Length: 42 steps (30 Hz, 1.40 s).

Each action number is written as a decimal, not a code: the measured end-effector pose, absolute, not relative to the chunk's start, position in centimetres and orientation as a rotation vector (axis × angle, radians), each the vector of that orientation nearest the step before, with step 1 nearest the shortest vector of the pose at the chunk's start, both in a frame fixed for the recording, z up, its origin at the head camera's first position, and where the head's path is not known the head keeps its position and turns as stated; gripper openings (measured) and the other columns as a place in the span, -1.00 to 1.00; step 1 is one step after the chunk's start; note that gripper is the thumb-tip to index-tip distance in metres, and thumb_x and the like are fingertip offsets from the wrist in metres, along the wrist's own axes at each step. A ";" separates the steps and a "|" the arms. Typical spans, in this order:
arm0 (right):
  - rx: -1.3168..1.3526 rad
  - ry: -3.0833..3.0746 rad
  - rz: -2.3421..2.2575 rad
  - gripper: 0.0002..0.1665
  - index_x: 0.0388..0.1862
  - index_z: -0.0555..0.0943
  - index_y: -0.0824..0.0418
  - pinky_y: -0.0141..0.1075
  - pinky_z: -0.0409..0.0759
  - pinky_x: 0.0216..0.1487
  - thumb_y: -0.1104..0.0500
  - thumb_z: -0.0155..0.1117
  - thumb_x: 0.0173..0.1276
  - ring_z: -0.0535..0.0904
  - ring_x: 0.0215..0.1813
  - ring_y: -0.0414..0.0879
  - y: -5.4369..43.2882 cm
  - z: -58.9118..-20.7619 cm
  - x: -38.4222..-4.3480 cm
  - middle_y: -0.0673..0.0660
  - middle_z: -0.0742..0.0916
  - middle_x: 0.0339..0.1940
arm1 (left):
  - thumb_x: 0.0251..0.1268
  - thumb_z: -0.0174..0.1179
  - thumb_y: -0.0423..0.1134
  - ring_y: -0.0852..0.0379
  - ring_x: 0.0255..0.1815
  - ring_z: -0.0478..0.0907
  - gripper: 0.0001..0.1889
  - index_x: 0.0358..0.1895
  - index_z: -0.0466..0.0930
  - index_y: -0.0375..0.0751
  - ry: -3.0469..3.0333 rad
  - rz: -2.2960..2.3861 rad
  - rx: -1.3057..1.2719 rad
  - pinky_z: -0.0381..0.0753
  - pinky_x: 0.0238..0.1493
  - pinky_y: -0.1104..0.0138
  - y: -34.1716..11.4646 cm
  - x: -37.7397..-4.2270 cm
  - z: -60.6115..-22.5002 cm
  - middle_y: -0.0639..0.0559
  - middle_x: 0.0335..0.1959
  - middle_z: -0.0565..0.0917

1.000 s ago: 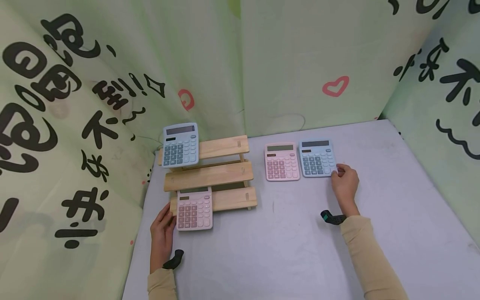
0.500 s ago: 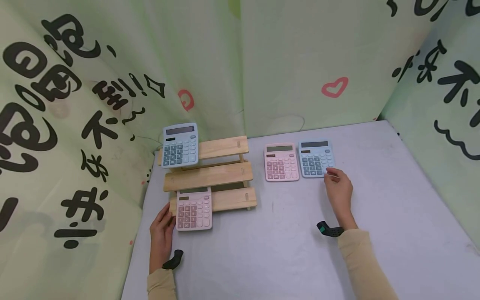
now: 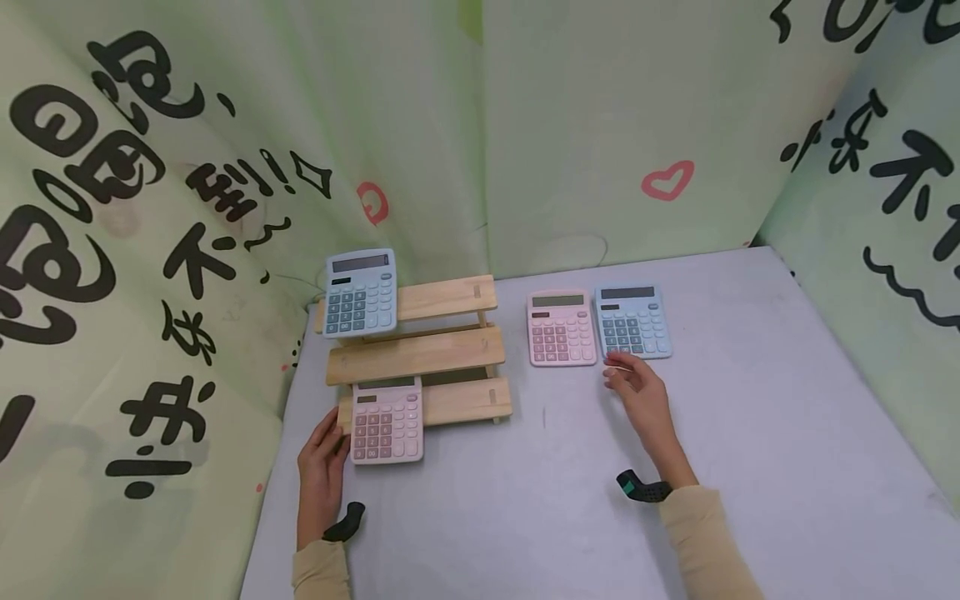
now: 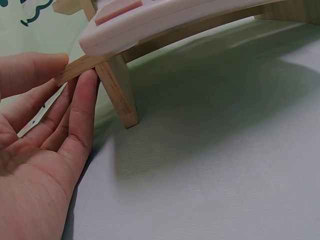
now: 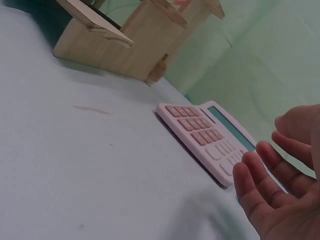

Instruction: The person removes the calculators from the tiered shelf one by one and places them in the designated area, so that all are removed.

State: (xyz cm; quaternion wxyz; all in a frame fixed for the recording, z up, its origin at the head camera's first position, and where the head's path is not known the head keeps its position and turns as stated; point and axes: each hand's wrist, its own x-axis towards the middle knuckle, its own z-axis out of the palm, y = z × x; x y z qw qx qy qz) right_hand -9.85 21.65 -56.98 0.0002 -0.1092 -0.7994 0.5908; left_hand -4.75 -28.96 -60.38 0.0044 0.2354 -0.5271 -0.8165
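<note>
Lying just beyond right grip (image 3: pixel 643 402): blue calculator (image 3: pixel 634 323).

Head view high, forward-down; wrist views close; all share rack (image 3: pixel 416 354).

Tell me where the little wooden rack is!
In the head view, the wooden rack stands left of centre on the table, with a blue calculator on its top slat and a pink one on its lowest slat.
</note>
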 end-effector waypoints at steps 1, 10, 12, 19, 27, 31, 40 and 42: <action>-0.304 -2.514 1.894 -0.48 0.46 0.45 0.19 -0.68 0.56 0.07 0.01 0.15 0.65 0.64 0.18 -0.14 21.4 -57.1 -9.6 0.24 0.61 0.40 | 0.66 0.06 -0.28 0.32 0.40 0.45 -0.44 0.62 0.25 -0.13 -1.652 -2.557 0.739 0.57 0.29 0.52 -28.9 -4.8 -60.4 0.00 0.61 0.26; -0.021 -2.475 2.224 -0.47 0.43 0.46 0.23 -0.52 0.64 0.14 -0.01 0.17 0.64 0.67 0.11 -0.36 17.7 -58.3 -7.4 0.31 0.62 0.37 | 0.65 0.07 -0.27 0.31 0.41 0.44 -0.43 0.62 0.25 -0.13 -1.651 -2.555 0.774 0.57 0.28 0.52 -28.9 -4.9 -60.3 0.05 0.56 0.31; 0.009 -2.480 2.269 -0.47 0.43 0.46 0.24 -0.50 0.65 0.15 0.00 0.18 0.64 0.68 0.14 -0.31 16.8 -58.4 -7.1 0.30 0.63 0.37 | 0.64 0.09 -0.26 0.31 0.40 0.44 -0.43 0.62 0.25 -0.14 -1.657 -2.553 0.770 0.56 0.28 0.53 -28.9 -4.9 -60.3 0.08 0.52 0.33; 0.133 -2.453 2.438 -0.48 0.44 0.44 0.30 -0.37 0.69 0.20 0.08 0.15 0.65 0.68 0.27 0.01 14.1 -58.9 -6.5 0.34 0.63 0.37 | 0.63 0.12 -0.24 0.32 0.37 0.46 -0.42 0.61 0.26 -0.14 -1.651 -2.557 0.731 0.57 0.27 0.52 -29.0 -4.7 -60.4 0.14 0.45 0.40; 0.183 -2.324 2.625 -0.51 0.43 0.44 0.34 -0.22 0.71 0.23 0.13 0.13 0.65 0.66 0.32 0.15 12.2 -59.1 -6.2 0.44 0.59 0.39 | 0.62 0.11 -0.27 0.27 0.23 0.51 -0.44 0.59 0.31 -0.15 -1.621 -2.570 0.738 0.61 0.17 0.51 -29.1 -5.0 -60.4 0.15 0.33 0.50; 0.089 -2.283 2.661 -0.53 0.38 0.45 0.37 -0.21 0.73 0.20 0.15 0.14 0.64 0.70 0.23 0.03 11.7 -59.3 -6.2 0.45 0.59 0.35 | 0.63 0.10 -0.30 0.27 0.16 0.52 -0.45 0.59 0.31 -0.16 -1.616 -2.564 0.782 0.62 0.12 0.52 -29.2 -5.2 -60.4 0.16 0.29 0.52; -0.018 -2.283 2.753 -0.55 0.31 0.42 0.43 -0.19 0.74 0.17 0.14 0.15 0.64 0.72 0.11 -0.10 10.6 -59.5 -6.0 0.44 0.63 0.23 | 0.58 0.14 -0.34 0.27 0.12 0.56 -0.45 0.57 0.35 -0.20 -1.570 -2.550 0.825 0.65 0.06 0.50 -29.2 -5.5 -60.4 0.17 0.23 0.61; 0.009 -2.281 2.766 -0.53 0.31 0.41 0.46 -0.18 0.74 0.18 0.14 0.14 0.64 0.72 0.11 -0.09 10.3 -59.5 -6.0 0.47 0.62 0.24 | 0.58 0.15 -0.34 0.27 0.11 0.57 -0.45 0.56 0.35 -0.21 -1.570 -2.545 0.811 0.66 0.05 0.50 -29.2 -5.5 -60.5 0.17 0.21 0.62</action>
